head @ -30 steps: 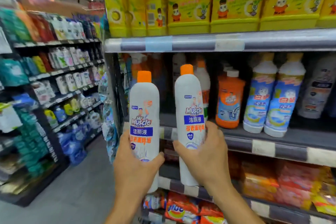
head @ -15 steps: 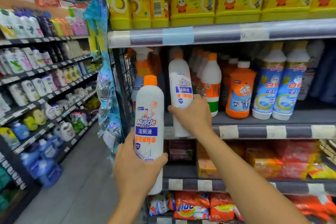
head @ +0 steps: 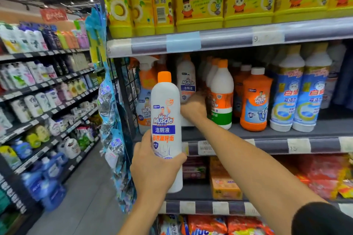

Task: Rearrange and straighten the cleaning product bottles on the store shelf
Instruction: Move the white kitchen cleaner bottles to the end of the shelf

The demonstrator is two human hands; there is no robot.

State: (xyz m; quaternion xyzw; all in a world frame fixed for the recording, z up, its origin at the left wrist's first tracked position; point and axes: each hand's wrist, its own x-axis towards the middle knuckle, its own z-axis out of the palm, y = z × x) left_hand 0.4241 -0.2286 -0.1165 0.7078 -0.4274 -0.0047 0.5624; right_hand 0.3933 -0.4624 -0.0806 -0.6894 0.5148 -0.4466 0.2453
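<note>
My left hand (head: 154, 170) grips a tall white Mr Muscle bottle with an orange cap (head: 165, 120), held upright in front of the shelf. My right hand (head: 193, 108) reaches into the middle shelf (head: 267, 144) and is shut on a second white Mr Muscle bottle (head: 186, 82), which stands upright deep at the shelf's left end. Just right of it stands a row of white bottles with orange and green labels (head: 221, 97), then an orange drain-cleaner bottle (head: 255, 101) and two blue-labelled bottles (head: 299, 97).
An orange-and-white spray bottle (head: 145, 99) stands at the far left of the shelf beside a black wire grille (head: 129, 89). Yellow bottles (head: 200, 0) fill the shelf above. Packets lie on the lower shelves. Blue hanging packs (head: 108, 112) and another aisle of shelves are to the left.
My right hand has pushed its bottle further back onto the middle shelf, from out in front a second ago. The bottle in my left hand has stayed roughly in place.
</note>
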